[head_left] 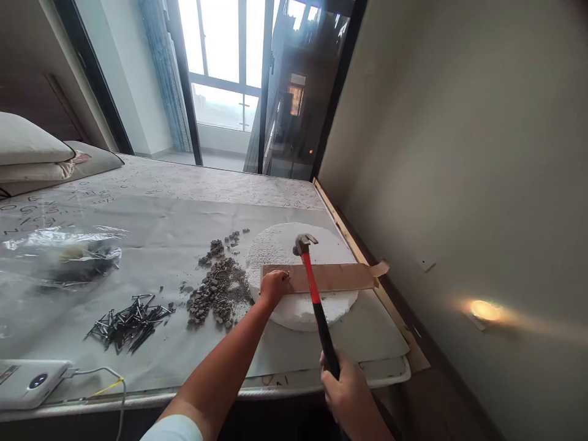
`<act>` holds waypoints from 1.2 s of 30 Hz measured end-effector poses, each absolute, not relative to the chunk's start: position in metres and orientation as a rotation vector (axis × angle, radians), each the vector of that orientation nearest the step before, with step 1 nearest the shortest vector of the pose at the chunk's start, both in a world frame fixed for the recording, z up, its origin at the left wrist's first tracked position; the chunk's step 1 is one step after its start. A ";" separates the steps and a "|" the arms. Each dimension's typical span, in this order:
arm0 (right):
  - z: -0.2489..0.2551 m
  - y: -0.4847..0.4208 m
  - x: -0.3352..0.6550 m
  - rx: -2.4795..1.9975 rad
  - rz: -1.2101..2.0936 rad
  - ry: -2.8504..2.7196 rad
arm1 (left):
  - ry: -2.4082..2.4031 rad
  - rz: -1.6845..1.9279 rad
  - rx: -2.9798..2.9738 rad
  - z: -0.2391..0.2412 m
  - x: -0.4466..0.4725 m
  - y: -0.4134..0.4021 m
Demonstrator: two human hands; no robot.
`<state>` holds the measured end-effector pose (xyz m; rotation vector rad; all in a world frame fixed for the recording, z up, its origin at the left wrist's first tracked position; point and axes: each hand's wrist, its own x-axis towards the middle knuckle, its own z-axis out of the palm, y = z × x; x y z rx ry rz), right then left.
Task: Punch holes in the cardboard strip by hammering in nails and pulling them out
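My right hand [344, 389] is wrapped round the black lower grip of a claw hammer [312, 278]. The hammer's red upper shaft and metal head are raised over a flat brown board [337, 277], head pointing away from me. At the board's left end, my left hand [274, 286] is closed in a pinch on a small dark thing that looks like a nail, mostly hidden by the fingers. Under the board lies a round white foam slab [280, 242]. The board's right end has a loose, peeling flap.
Grey rubble [215, 294] lies left of the foam, with a pile of nails [131, 321] further left. A clear plastic bag [64, 254] and a white power bank [32, 383] with a cable are at far left. A grey sheet [169, 226] covers the mattress; a wall [459, 153] stands right.
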<state>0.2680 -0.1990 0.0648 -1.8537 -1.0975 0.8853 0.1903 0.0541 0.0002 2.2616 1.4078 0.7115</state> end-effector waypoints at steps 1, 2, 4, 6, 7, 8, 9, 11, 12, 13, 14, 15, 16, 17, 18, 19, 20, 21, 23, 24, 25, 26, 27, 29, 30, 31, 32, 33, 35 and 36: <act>0.065 -0.199 0.268 -1.850 0.880 -1.098 | 1.409 0.710 2.264 0.000 0.190 0.054; 0.065 -0.199 0.267 -1.852 0.884 -1.100 | 1.411 0.709 2.267 0.000 0.191 0.054; 0.064 -0.199 0.265 -1.877 0.925 -1.101 | 1.424 0.697 2.272 -0.001 0.191 0.054; 0.064 -0.199 0.264 -1.894 0.962 -1.099 | 1.438 0.684 2.275 0.000 0.190 0.053; 0.065 -0.200 0.264 -1.893 0.965 -1.098 | 1.439 0.680 2.277 0.000 0.190 0.053; 0.066 -0.200 0.264 -1.886 0.952 -1.097 | 1.436 0.677 2.280 0.001 0.190 0.053; 0.067 -0.201 0.265 -1.871 0.929 -1.098 | 1.431 0.678 2.283 0.001 0.190 0.052; 0.069 -0.202 0.267 -1.845 0.877 -1.105 | 1.425 0.677 2.283 0.003 0.190 0.052; 0.070 -0.202 0.268 -1.842 0.861 -1.112 | 1.430 0.672 2.278 0.004 0.191 0.052; 0.070 -0.201 0.268 -1.846 0.854 -1.120 | 1.436 0.668 2.271 0.004 0.191 0.052; 0.070 -0.200 0.268 -1.861 0.858 -1.124 | 1.441 0.665 2.263 0.005 0.191 0.052; 0.071 -0.199 0.268 -1.881 0.873 -1.128 | 1.446 0.658 2.254 0.005 0.191 0.052; 0.072 -0.197 0.267 -1.900 0.888 -1.132 | 1.447 0.655 2.250 0.005 0.191 0.052; 0.073 -0.197 0.267 -1.910 0.897 -1.141 | 1.443 0.656 2.250 0.005 0.191 0.052; 0.076 -0.197 0.266 -1.913 0.896 -1.152 | 1.437 0.655 2.252 0.005 0.191 0.052; 0.079 -0.197 0.266 -1.910 0.880 -1.168 | 1.427 0.653 2.256 0.005 0.191 0.052; 0.083 -0.198 0.266 -1.900 0.854 -1.192 | 1.420 0.656 2.260 0.005 0.191 0.052; 0.086 -0.199 0.266 -1.884 0.825 -1.219 | 1.413 0.659 2.264 0.005 0.191 0.052; 0.091 -0.201 0.266 -1.863 0.820 -1.242 | 1.406 0.661 2.260 0.005 0.191 0.053; 0.091 -0.201 0.265 -1.852 0.860 -1.232 | 1.407 0.661 2.259 0.005 0.191 0.053; 0.090 -0.201 0.264 -1.852 0.921 -1.203 | 1.414 0.655 2.256 0.005 0.191 0.052; 0.087 -0.200 0.263 -1.860 0.986 -1.162 | 1.426 0.643 2.252 0.005 0.191 0.052; 0.084 -0.200 0.263 -1.871 1.034 -1.121 | 1.435 0.630 2.250 0.005 0.191 0.052; 0.079 -0.198 0.262 -1.884 1.048 -1.074 | 1.439 0.620 2.258 0.005 0.191 0.052; 0.078 -0.198 0.262 -1.885 1.021 -1.071 | 1.433 0.623 2.265 0.006 0.191 0.052; 0.079 -0.199 0.263 -1.875 0.990 -1.078 | 1.424 0.631 2.271 0.006 0.191 0.052; 0.080 -0.199 0.264 -1.860 0.958 -1.092 | 1.415 0.641 2.273 0.006 0.191 0.052; 0.082 -0.200 0.265 -1.851 0.925 -1.107 | 1.404 0.654 2.269 0.006 0.191 0.051; 0.087 -0.203 0.267 -1.836 0.852 -1.135 | 1.358 0.710 2.240 0.006 0.189 0.051; 0.089 -0.204 0.268 -1.832 0.822 -1.146 | 1.323 0.757 2.209 0.006 0.187 0.050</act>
